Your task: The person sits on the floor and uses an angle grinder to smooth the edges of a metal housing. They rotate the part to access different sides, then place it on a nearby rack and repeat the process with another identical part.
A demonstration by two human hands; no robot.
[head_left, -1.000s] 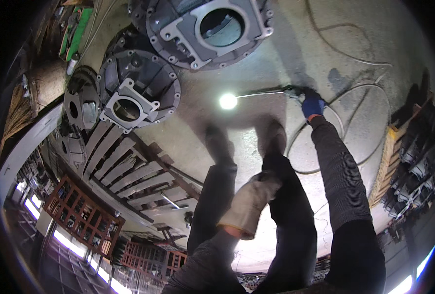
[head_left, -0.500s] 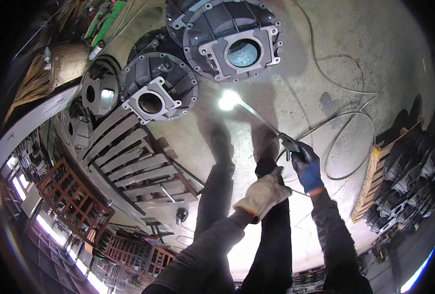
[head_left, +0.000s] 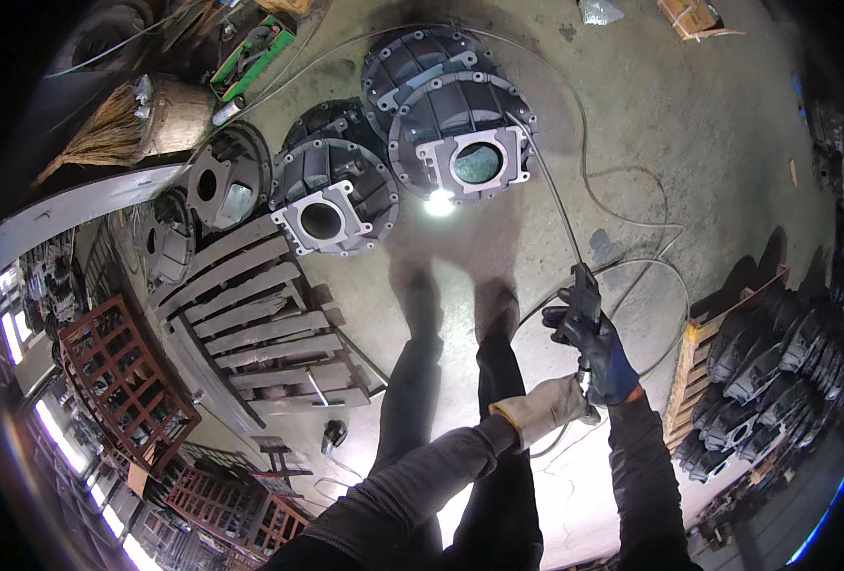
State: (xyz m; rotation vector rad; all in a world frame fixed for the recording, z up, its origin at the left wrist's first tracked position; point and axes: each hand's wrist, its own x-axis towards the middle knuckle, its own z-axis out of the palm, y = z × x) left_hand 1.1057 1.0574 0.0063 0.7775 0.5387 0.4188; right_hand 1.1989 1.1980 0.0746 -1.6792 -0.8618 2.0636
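Observation:
My right hand, in a dark blue glove, is wrapped round the black handle of a blow gun with a long thin metal tube. My left hand, in a whitish work glove, closes at the gun's lower end by the hose fitting; its fingertips are partly hidden. The tube slants up and its tip overlaps a grey cast-metal housing with a square flange and round opening; I cannot tell whether it touches. A second housing stands to its left, and another one behind.
More round castings stand at the left, near a slatted wooden pallet. A thin hose loops over the concrete floor. At right, a wooden crate stands beside piled dark castings. A straw broom lies upper left.
The tube has swung from pointing up-left over the floor to pointing at the front housing. My left hand has moved right, from below the gun to its lower end. The view has shifted.

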